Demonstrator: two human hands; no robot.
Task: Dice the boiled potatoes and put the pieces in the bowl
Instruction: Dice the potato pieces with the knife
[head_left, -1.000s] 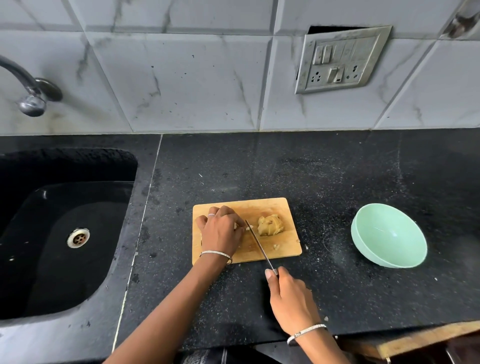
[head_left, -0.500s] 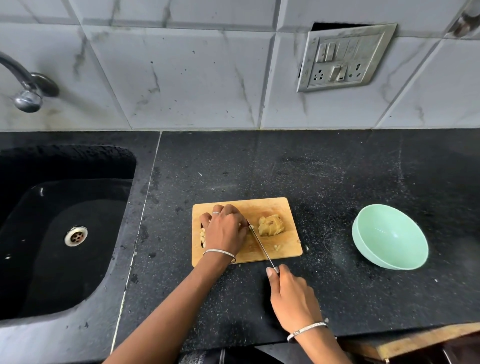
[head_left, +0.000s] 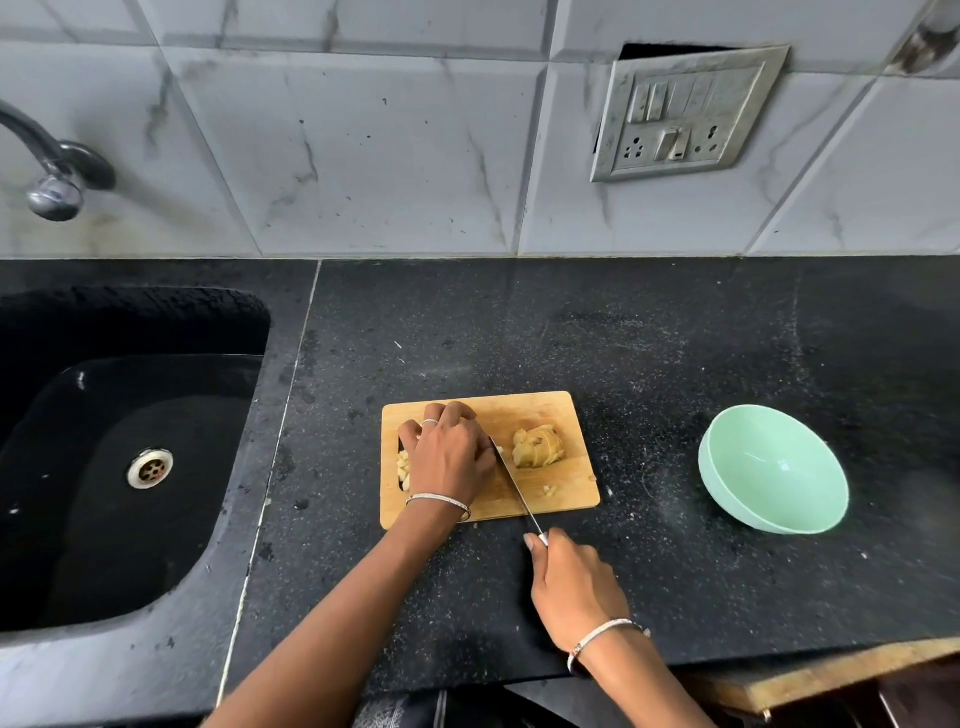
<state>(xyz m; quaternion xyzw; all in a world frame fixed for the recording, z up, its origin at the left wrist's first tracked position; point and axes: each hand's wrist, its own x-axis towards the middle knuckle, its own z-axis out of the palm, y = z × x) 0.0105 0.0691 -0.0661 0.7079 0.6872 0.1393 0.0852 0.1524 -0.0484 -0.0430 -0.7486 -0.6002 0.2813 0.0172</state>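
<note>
A small wooden cutting board (head_left: 545, 408) lies on the black counter. My left hand (head_left: 449, 454) curls over a potato on the board's left part, hiding most of it; pale cut pieces (head_left: 403, 470) show at its left side. My right hand (head_left: 574, 584) grips the handle of a knife (head_left: 514, 486), whose blade lies across the board right beside my left hand's fingers. A sliced potato lump (head_left: 537, 447) sits to the right of the blade. A mint green bowl (head_left: 774, 470) stands empty on the counter to the right.
A black sink (head_left: 130, 467) with a steel drain fills the left, a tap (head_left: 52, 171) above it. A switch and socket plate (head_left: 685, 114) is on the tiled wall. Potato crumbs lie on the board. A wooden edge (head_left: 831, 670) shows at the bottom right.
The knife blade has shifted slightly along the board beside my left hand, as in a cutting stroke. Both hands stay in nearly the same places.
</note>
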